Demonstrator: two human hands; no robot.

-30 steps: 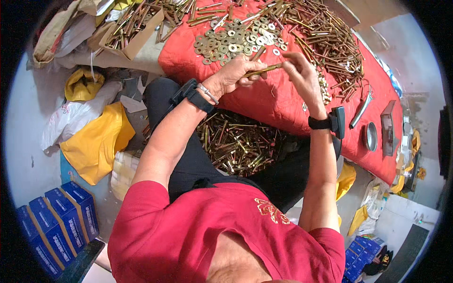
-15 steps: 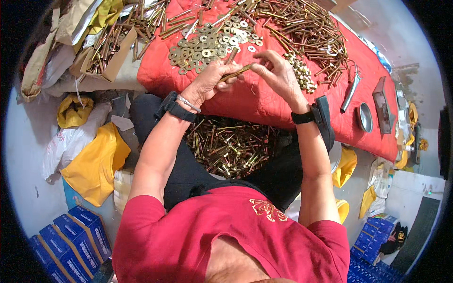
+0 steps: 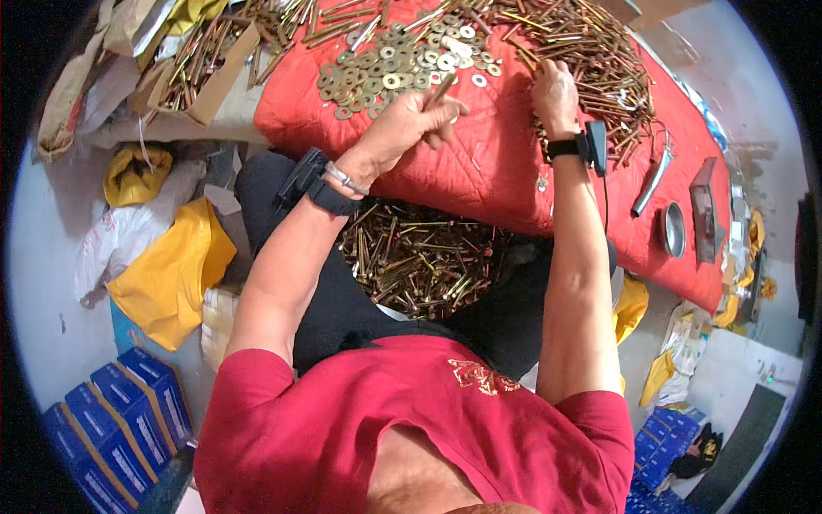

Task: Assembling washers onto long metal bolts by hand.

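Observation:
My left hand (image 3: 401, 130) is raised over the red cloth (image 3: 488, 193), closed around a short brownish metal rod (image 3: 442, 89) that sticks up past its fingers. Just beyond that hand lies a spread of flat round washers (image 3: 377, 73). My right hand (image 3: 556, 96) reaches down at the near edge of a large heap of brassy bolts (image 3: 604, 64). Its fingers are curled in, and what they grip is hidden. The small nuts are mostly covered by this hand and wrist. Between my legs sits a mass of brassy bolts (image 3: 424, 261).
An open cardboard box (image 3: 218, 90) of bolts stands at the far left. On the right of the cloth lie a metal-handled tool (image 3: 653, 182), a small metal bowl (image 3: 674, 230) and a grey metal bracket (image 3: 705, 210). Blue boxes (image 3: 124, 411) are stacked at lower left.
My hands have moved apart. The right has gone from beside the left to the heap of bolts. The brassy bolt lying across my left hand no longer shows; the short rod stays in it.

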